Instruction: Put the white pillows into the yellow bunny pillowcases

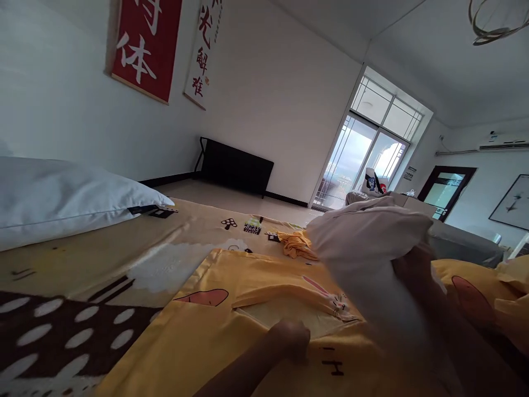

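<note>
A yellow pillowcase (182, 342) with a printed rabbit lies flat on the bed, its slit-like opening gaping in the middle. My left hand (291, 337) is closed in a fist on the near edge of that opening, gripping the fabric. To the right, my right hand (415, 267) holds up a soft white pillow (351, 237) by its upper right side. The pillow hangs tilted over the right part of the pillowcase, and its lower end is blurred and dim.
Under the pillowcase spreads a patterned bed cover (82, 264). Another white pillow (74, 193) rests at the left. Crumpled yellow cloth (297, 244) lies at the far bed edge; more yellow bedding (467, 286) is bunched at the right. A black folded frame (235, 165) stands against the wall.
</note>
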### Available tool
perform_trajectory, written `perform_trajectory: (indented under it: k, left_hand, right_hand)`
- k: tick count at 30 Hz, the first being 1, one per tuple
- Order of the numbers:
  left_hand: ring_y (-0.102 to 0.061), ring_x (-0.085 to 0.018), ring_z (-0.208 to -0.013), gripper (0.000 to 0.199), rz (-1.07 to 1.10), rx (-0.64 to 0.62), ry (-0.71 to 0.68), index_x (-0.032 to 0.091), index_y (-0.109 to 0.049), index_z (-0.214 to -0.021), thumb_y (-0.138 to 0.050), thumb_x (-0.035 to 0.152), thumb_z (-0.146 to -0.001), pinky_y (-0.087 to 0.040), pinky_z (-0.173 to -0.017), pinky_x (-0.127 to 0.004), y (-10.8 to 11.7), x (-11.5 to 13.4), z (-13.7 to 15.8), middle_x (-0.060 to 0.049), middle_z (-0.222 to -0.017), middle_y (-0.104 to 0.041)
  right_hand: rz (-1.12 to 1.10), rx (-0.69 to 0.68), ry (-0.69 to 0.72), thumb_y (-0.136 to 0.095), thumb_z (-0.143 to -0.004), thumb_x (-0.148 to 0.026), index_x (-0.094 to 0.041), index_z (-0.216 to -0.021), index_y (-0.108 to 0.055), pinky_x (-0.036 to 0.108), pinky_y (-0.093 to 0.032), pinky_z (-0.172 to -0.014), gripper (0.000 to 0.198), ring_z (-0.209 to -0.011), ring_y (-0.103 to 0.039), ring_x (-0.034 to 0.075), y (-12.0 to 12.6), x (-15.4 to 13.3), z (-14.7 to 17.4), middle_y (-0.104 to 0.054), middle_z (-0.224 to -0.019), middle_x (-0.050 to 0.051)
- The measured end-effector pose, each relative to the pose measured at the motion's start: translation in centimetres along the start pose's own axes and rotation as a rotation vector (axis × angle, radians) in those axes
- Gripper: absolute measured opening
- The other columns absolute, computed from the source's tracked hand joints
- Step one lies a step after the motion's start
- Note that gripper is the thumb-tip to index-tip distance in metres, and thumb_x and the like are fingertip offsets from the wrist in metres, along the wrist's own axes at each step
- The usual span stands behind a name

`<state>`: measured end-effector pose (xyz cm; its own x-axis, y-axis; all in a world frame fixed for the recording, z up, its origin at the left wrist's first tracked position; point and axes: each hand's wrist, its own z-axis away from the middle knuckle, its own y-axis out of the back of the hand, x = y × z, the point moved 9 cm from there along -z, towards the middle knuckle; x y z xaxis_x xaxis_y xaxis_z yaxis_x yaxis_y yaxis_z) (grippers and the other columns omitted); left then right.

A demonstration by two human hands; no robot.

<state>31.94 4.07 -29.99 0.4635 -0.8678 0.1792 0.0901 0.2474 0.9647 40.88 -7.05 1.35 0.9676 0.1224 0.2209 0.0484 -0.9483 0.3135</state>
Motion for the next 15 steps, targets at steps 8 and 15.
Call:
perform_trajectory:
  k: [8, 15]
  left_hand:
    - [-0.062, -0.036, -0.099, 0.059, -0.040, -0.092, -0.085, 0.009, -0.062, -0.114, -0.061, 0.048, -0.069, -0.050, -0.081, -0.047, 0.6, 2.5, 1.0, -0.022, -0.110, -0.063]
    - [-0.062, -0.035, -0.100, 0.056, -0.058, -0.143, -0.056, 0.007, -0.059, -0.118, -0.056, 0.045, -0.076, -0.047, -0.086, -0.046, 1.4, 3.0, 2.8, -0.023, -0.110, -0.063]
  right_hand:
    - [0.140, 0.263, 0.172, -0.050, -0.071, -0.029, -0.024, -0.044, -0.022, 0.024, -0.025, -0.043, 0.040, -0.040, -0.027, 0.008, 2.5, -1.1, -3.4, -0.026, -0.038, -0.006]
    - [0.012, -0.154, 0.388, -0.049, -0.081, -0.035, -0.018, -0.052, -0.055, 0.023, -0.034, -0.054, 0.034, -0.047, -0.048, 0.009, -7.3, -5.8, -1.1, -0.056, -0.048, 0.001]
